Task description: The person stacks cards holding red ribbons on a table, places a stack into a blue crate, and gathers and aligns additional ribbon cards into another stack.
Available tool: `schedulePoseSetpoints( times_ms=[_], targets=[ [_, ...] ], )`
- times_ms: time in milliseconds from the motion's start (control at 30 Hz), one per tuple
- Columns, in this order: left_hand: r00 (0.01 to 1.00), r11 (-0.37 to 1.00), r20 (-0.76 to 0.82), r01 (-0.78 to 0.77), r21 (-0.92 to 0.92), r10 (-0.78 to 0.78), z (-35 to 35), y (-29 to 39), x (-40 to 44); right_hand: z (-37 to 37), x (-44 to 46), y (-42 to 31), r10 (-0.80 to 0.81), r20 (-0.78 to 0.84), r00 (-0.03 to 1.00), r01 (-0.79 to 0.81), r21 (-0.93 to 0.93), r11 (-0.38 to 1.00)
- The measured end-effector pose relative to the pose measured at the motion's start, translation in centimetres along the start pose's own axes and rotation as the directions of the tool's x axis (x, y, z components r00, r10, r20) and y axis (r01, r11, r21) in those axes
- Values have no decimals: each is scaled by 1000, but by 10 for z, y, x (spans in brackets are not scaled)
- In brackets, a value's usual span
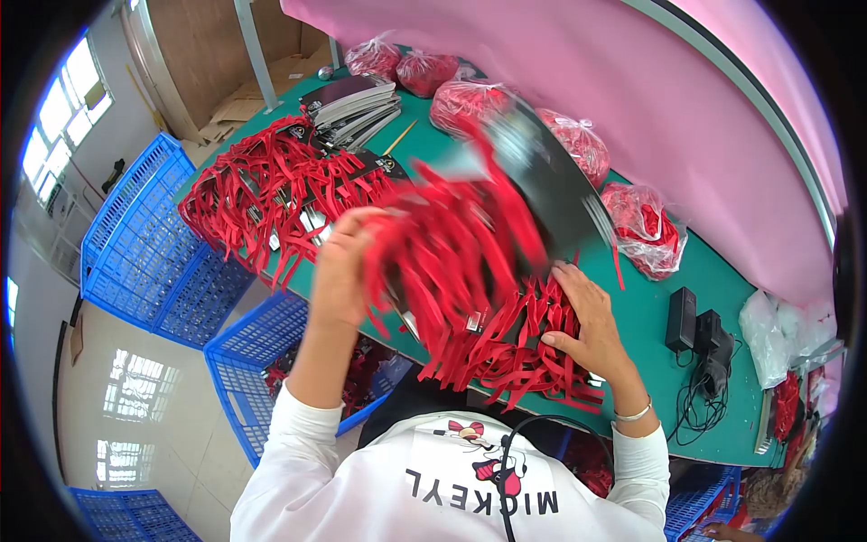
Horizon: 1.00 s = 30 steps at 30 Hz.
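Note:
My left hand (348,262) grips the near left side of a bunch of red straps (442,235), blurred by motion. The straps hang from dark cards (551,172), which are tilted up over the table and also smeared. My right hand (591,321) lies with thumb and fingers apart on a second layer of red straps (533,361) at the table's front edge. Its fingertips reach the lower edge of the dark cards. Left of my left hand, a large heap of red straps on black cards (271,185) spreads over the table.
Clear bags of red pieces (646,230) line the back of the green table (650,334). A stack of dark cards (352,108) and a pencil (400,137) lie at the far left. Black adapters with cables (713,352) sit right. Blue crates (172,262) stand on the floor.

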<state>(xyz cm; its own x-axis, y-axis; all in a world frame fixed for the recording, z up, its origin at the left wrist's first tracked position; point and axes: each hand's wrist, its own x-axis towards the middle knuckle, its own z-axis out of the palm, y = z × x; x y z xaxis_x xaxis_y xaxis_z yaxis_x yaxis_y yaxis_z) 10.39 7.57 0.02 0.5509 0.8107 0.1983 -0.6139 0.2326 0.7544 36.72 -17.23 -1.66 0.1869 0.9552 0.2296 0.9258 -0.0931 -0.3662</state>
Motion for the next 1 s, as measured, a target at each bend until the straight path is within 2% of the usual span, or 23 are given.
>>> schedulePoseSetpoints(
  times_ms=[33,67,100,167,200,300,333,433,567,600,633,667,700,733,767,800,833,867,967,1000],
  targets=[
    [999,994,10,42,98,-43,21,-7,-8,3,-2,4,23,-9,1000,-23,-32,999],
    [995,977,25,92,190,-99,26,-22,-12,4,-1,-4,-25,-104,994,31,60,998],
    [987,949,34,139,282,-155,27,-39,-15,10,-4,4,36,-130,991,-14,169,986],
    [995,857,39,57,513,-90,36,-65,-19,24,-14,28,162,-161,974,-90,382,920],
    [997,838,74,-63,541,28,33,-80,-15,20,-18,33,273,-42,961,-222,469,855],
    [1000,943,-1,25,331,-26,34,-92,-13,-8,-13,21,232,-43,972,-168,564,808],
    [999,956,-7,50,289,-50,39,-87,-13,-16,-10,19,222,-59,973,-129,659,741],
    [999,947,-16,44,319,-41,34,-98,-2,-42,-17,54,217,-66,974,-95,752,652],
    [999,888,50,-9,460,-15,37,-102,11,-48,-23,49,437,-80,896,-294,631,718],
    [990,887,97,50,460,-106,33,-103,15,-38,-21,39,479,-73,875,-350,590,728],
    [994,815,112,-75,574,13,32,-110,18,-28,-20,31,520,-67,852,-405,546,734],
    [981,713,143,-194,674,131,32,-118,21,-18,-22,28,499,-58,865,-413,482,773],
    [951,581,186,-298,757,246,32,-123,22,-7,-24,35,547,-33,836,-475,456,753],
    [984,467,128,-171,867,122,27,-120,21,2,-28,42,588,-18,809,-494,521,696],
    [990,611,101,-20,791,-97,29,-109,19,6,-30,44,628,-2,778,-509,585,631],
    [943,702,104,159,694,-317,33,-95,17,7,-32,42,642,10,767,-509,619,598],
    [845,732,138,353,582,-517,33,-86,16,4,-34,33,655,24,755,-509,651,563],
    [778,740,199,436,512,-596,28,-85,19,1,-36,28,668,36,743,-507,681,528],
    [731,690,305,301,659,-610,30,-60,25,-7,-36,30,698,138,703,-565,705,429],
    [640,654,331,365,663,-693,28,-50,36,-8,-36,30,686,106,720,-539,708,456]
  ],
)
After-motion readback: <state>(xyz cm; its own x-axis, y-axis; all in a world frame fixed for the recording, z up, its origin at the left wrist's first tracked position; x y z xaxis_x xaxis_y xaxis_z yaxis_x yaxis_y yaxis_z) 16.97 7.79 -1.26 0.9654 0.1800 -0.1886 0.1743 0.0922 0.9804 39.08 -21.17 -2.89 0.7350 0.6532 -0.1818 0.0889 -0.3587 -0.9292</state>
